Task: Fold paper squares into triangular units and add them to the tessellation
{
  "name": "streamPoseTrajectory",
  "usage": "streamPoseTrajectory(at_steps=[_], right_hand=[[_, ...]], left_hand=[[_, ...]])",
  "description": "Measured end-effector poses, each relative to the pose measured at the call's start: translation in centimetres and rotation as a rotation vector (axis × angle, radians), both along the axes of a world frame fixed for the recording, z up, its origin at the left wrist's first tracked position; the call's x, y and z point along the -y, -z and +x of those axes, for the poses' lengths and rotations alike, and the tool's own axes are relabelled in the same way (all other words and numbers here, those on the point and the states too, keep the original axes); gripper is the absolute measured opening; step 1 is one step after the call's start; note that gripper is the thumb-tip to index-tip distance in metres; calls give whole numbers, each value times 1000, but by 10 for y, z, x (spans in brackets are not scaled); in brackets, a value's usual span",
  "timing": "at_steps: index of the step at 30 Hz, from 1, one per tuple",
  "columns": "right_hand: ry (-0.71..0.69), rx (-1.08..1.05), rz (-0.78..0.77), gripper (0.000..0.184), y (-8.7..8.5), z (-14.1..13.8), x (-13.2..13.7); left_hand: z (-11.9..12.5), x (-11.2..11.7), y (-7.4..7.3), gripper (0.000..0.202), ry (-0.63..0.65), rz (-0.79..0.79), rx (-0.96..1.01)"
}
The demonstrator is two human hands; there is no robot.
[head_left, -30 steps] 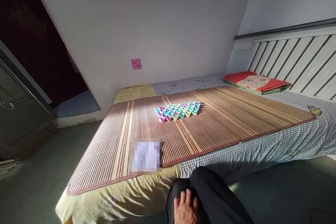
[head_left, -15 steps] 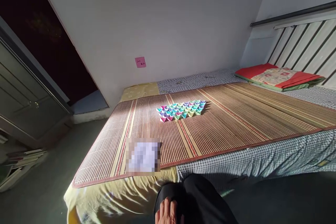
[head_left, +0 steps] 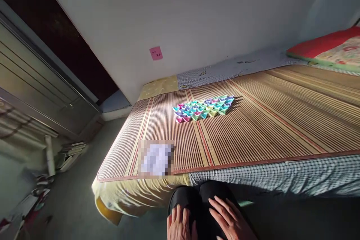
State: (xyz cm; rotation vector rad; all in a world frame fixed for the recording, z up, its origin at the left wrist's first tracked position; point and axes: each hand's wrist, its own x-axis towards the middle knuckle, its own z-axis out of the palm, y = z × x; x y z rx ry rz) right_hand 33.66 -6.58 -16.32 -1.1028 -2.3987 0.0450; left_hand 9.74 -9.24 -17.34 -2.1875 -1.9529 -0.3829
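Note:
My left hand (head_left: 180,225) lies flat and open on my left knee, in black trousers, at the bottom edge. Beside it my right hand (head_left: 229,219) rests open on my right knee, fingers stretched out. Neither hand holds anything. Ahead is a bed covered by a bamboo mat (head_left: 253,127). On the mat, well beyond my hands, sits a cluster of several small coloured folded-paper pieces (head_left: 204,107). A blurred white patch (head_left: 156,159) lies on the mat's near edge, closest to my left hand.
A pink sticky note (head_left: 156,53) is on the white wall. A red and floral pillow (head_left: 332,47) lies at the far right. A dark cabinet (head_left: 42,93) stands on the left, with books and clutter (head_left: 30,187) on the floor.
The view has swung left and moved closer to the bed. My right hand has come into view on my right knee; my left hand stays on the left knee.

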Motion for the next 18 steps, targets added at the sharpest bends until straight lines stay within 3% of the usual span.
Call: streamPoseTrajectory(at_steps=[2, 5, 8, 10, 12, 15, 18], right_hand=[[-10, 17, -2, 66, -11, -7, 0], [-2, 21, 7, 64, -20, -11, 2], [8, 11, 2, 60, -23, -10, 3], [10, 5, 2, 54, -22, -10, 2], [4, 7, 8, 47, -21, -11, 1], [3, 7, 20, 42, -18, -15, -2], [6, -3, 37, 39, -16, -19, -5]], left_hand=[[-2, -1, -4, 36, -30, -7, 22], [-10, 7, -3, 28, -22, -28, -4], [-18, 12, -11, 17, 128, -30, 25], [-22, 2, -31, 15, 237, -23, 114], [-25, -21, -61, 22, 211, -14, 238], [-34, -73, -105, 13, 85, 117, 374], [-50, -127, -121, 22, 17, 162, 367]])
